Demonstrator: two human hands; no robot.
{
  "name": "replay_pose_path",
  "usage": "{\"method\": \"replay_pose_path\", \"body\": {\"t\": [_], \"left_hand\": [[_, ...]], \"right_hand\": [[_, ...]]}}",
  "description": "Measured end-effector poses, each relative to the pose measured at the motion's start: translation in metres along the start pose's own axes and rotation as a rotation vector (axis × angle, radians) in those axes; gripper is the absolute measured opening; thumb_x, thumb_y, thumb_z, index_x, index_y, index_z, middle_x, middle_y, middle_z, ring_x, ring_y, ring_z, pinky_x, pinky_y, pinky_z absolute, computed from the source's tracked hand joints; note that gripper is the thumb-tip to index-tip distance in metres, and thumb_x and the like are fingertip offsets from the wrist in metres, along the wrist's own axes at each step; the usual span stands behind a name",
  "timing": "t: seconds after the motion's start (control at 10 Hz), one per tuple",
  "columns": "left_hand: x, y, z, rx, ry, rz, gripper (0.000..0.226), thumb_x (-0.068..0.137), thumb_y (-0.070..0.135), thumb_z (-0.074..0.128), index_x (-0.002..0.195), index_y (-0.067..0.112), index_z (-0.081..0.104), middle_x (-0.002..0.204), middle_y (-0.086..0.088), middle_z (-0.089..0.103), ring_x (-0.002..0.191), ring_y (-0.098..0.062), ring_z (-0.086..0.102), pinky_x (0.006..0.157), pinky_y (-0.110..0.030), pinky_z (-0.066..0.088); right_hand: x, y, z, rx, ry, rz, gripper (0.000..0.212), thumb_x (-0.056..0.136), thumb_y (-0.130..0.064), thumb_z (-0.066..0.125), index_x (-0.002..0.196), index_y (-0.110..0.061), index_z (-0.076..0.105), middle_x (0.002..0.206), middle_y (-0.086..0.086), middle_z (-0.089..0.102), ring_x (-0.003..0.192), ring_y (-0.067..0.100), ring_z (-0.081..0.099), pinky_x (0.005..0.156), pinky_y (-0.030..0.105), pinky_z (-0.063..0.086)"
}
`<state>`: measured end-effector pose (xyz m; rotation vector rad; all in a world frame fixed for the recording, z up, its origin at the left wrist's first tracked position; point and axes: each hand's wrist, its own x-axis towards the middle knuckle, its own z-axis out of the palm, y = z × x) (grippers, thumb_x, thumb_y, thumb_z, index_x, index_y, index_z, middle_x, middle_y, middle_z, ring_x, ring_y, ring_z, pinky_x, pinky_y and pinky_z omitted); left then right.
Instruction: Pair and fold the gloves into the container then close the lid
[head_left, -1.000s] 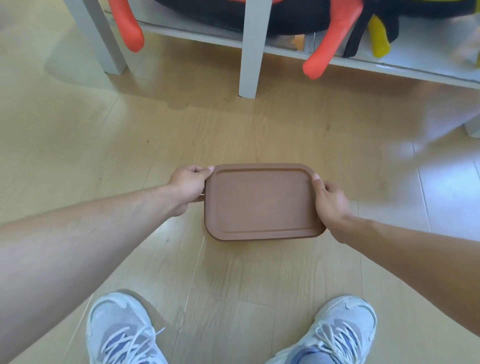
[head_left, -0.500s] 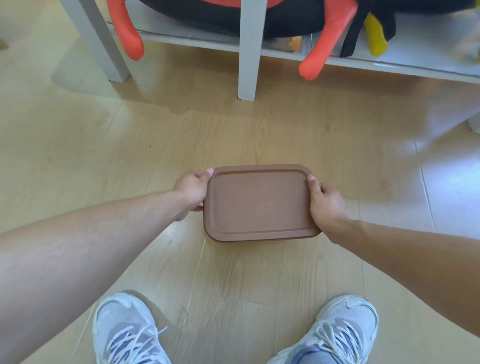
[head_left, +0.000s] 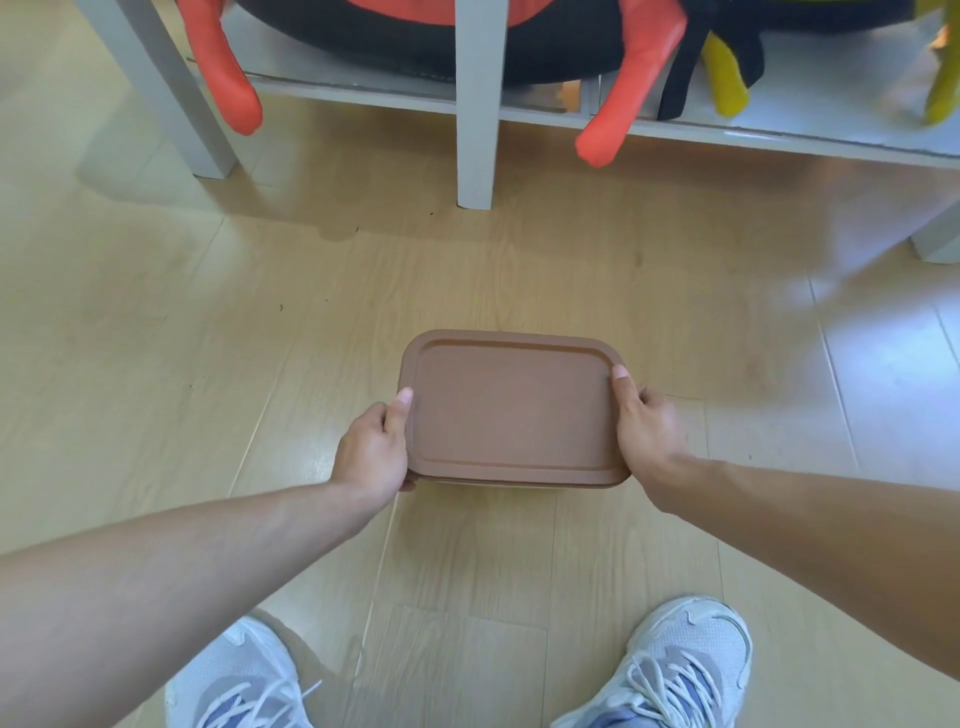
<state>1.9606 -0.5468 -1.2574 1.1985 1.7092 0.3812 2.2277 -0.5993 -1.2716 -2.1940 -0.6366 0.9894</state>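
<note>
Flooring (head_left: 156, 332) of pale wood planks fills most of the view. Across the top runs a grey shelf unit (head_left: 475, 104) on square legs, holding a black plush toy (head_left: 415, 36) whose orange limbs (head_left: 223, 73) hang over the shelf edge, with yellow ones further right. Both bare forearms reach in from the lower corners. Between them sits the container (head_left: 519, 481), of which only a thin pale strip shows beneath its brown rectangular lid (head_left: 511, 410); the lid is already on and covers it fully, so the gloves are hidden. The left hand (head_left: 374, 449) clasps the left edge, thumb on top. The right hand (head_left: 649, 431) clasps the right edge likewise. 2 pale sneakers (head_left: 675, 670) stand at the bottom.
</note>
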Motion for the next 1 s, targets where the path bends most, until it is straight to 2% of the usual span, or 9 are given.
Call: {"method": "replay_pose_path", "body": {"t": [0.1,0.2,0.3,0.4,0.5,0.6,0.7,0.9,1.0], "left_hand": [[-0.002,-0.003,0.001,-0.062,0.014,-0.039,0.057,0.102,0.057,0.038,0.099,0.004,0.059,0.094,-0.013,0.069,0.069,-0.035,0.074,0.068,-0.05,0.064],[-0.006,-0.004,0.006,-0.053,0.056,-0.04,0.044,0.104,0.049,0.043,0.092,0.007,0.05,0.088,-0.009,0.064,0.063,-0.033,0.074,0.068,-0.051,0.063],[-0.006,0.001,0.009,-0.03,0.07,0.009,0.036,0.104,0.045,0.046,0.09,0.012,0.046,0.09,-0.011,0.067,0.063,-0.03,0.075,0.067,-0.05,0.063],[0.007,0.016,0.009,-0.01,0.055,0.091,0.022,0.103,0.038,0.051,0.094,0.018,0.049,0.097,-0.015,0.071,0.069,-0.028,0.076,0.073,-0.05,0.063],[0.031,0.042,0.009,-0.103,-0.029,0.071,0.022,0.105,0.016,0.053,0.126,0.011,0.052,0.105,-0.013,0.07,0.087,-0.027,0.075,0.089,-0.043,0.06],[0.05,0.069,0.01,-0.126,-0.16,0.061,0.037,0.104,0.004,0.05,0.141,0.008,0.045,0.104,-0.006,0.067,0.098,-0.027,0.071,0.097,-0.039,0.055],[0.06,0.078,0.012,-0.084,-0.189,0.058,0.038,0.104,0.003,0.05,0.14,0.009,0.045,0.099,-0.004,0.067,0.095,-0.026,0.069,0.097,-0.041,0.055],[0.058,0.059,0.007,-0.036,-0.214,0.036,0.044,0.102,0.004,0.052,0.143,0.012,0.043,0.114,-0.007,0.068,0.104,-0.024,0.07,0.096,-0.041,0.056],[0.06,0.055,-0.005,-0.064,-0.015,0.092,0.04,0.098,0.004,0.056,0.136,0.014,0.052,0.103,0.002,0.07,0.097,-0.018,0.067,0.094,-0.037,0.054]], "right_hand": [[-0.02,0.02,-0.002,-0.044,-0.066,0.039,0.059,0.097,-0.069,0.036,0.1,-0.013,0.055,0.097,0.007,0.064,0.084,0.022,0.062,0.077,0.047,0.056],[-0.043,0.034,0.001,-0.029,-0.09,0.026,0.05,0.1,-0.062,0.039,0.098,-0.014,0.053,0.096,0.009,0.066,0.084,0.025,0.07,0.062,0.041,0.061],[-0.037,0.025,-0.004,0.009,-0.043,-0.03,0.043,0.103,-0.055,0.042,0.094,-0.014,0.051,0.097,0.011,0.07,0.077,0.023,0.076,0.055,0.027,0.055],[-0.016,0.011,-0.009,-0.009,0.018,-0.069,0.042,0.102,-0.056,0.043,0.088,-0.016,0.047,0.094,0.009,0.072,0.068,0.02,0.077,0.052,0.025,0.043],[0.013,-0.009,-0.011,0.034,0.076,-0.111,0.041,0.101,-0.056,0.047,0.084,-0.018,0.045,0.091,0.006,0.07,0.065,0.019,0.076,0.05,0.023,0.046],[0.046,-0.03,-0.017,0.079,0.054,-0.09,0.038,0.1,-0.055,0.05,0.086,-0.02,0.047,0.096,0.002,0.068,0.064,0.022,0.076,0.065,0.033,0.059],[0.064,-0.033,-0.02,0.073,-0.006,-0.039,0.041,0.099,-0.057,0.051,0.093,-0.017,0.048,0.098,0.0,0.065,0.066,0.023,0.077,0.079,0.041,0.061],[0.065,-0.025,-0.026,0.085,-0.078,0.034,0.062,0.096,-0.068,0.045,0.122,-0.013,0.054,0.111,0.001,0.066,0.09,0.023,0.074,0.085,0.042,0.061],[0.065,-0.018,-0.033,0.125,0.132,0.052,0.056,0.097,-0.064,0.044,0.117,-0.014,0.058,0.112,0.008,0.068,0.099,0.027,0.068,0.094,0.048,0.055]]}}
